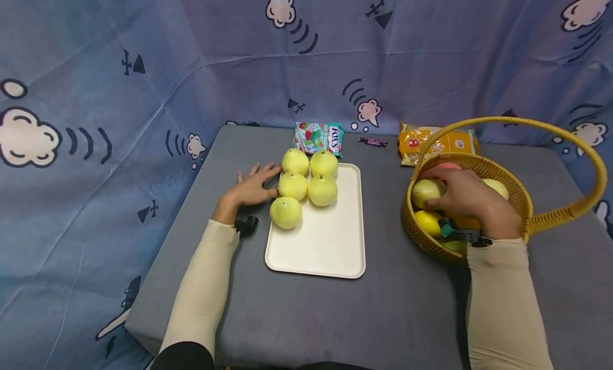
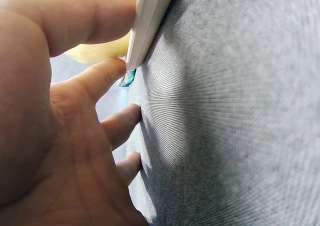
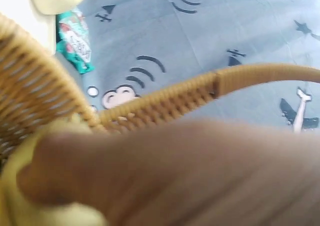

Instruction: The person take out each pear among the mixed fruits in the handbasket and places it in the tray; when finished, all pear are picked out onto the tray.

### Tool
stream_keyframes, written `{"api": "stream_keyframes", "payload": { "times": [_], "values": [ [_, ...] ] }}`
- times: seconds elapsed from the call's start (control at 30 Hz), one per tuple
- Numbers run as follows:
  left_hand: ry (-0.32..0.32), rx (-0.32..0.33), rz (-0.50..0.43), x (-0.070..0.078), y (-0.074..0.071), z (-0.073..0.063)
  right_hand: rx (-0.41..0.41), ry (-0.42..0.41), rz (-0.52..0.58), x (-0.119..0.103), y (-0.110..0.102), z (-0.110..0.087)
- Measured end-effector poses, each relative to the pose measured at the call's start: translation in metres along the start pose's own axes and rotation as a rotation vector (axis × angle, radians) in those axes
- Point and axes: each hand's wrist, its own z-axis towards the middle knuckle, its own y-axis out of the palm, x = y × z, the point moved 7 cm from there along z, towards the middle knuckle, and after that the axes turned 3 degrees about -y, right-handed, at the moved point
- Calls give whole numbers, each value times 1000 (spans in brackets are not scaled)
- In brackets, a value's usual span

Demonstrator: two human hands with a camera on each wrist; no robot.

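A white tray (image 1: pixel 330 242) carries several round yellow-green fruits (image 1: pixel 286 213) grouped at its upper left. My left hand (image 1: pixel 254 186) rests at the tray's left side with fingers spread. In the left wrist view, thumb and index finger (image 2: pixel 107 76) touch the tray's rim, and the other fingertips reach the grey cloth. Inside a wicker basket (image 1: pixel 519 199) at the right, my right hand (image 1: pixel 466 197) grips a round yellow-green fruit (image 1: pixel 428 192), its thumb curled against the near side. A yellow fruit (image 1: pixel 428 223) and a red one (image 1: pixel 449 166) lie around the hand.
The basket's tall handle (image 1: pixel 517 120) arches over to the right. Behind the tray lies a green snack packet (image 1: pixel 318 139), with a small purple-wrapped candy (image 1: pixel 373 142) beside it. An orange packet (image 1: pixel 416 144) lies behind the basket, and a patterned blue curtain (image 1: pixel 330 56) hangs at the back.
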Motion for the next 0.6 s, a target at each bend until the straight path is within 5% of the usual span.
{"api": "stream_keyframes", "payload": {
  "times": [0.37,0.6],
  "values": [
    [1,-4,3,2,-1,-1,180,-82,160,-36,-42,-47],
    [-1,-5,7,1,0,0,206,-245,272,-78,-36,-43]
  ]
}}
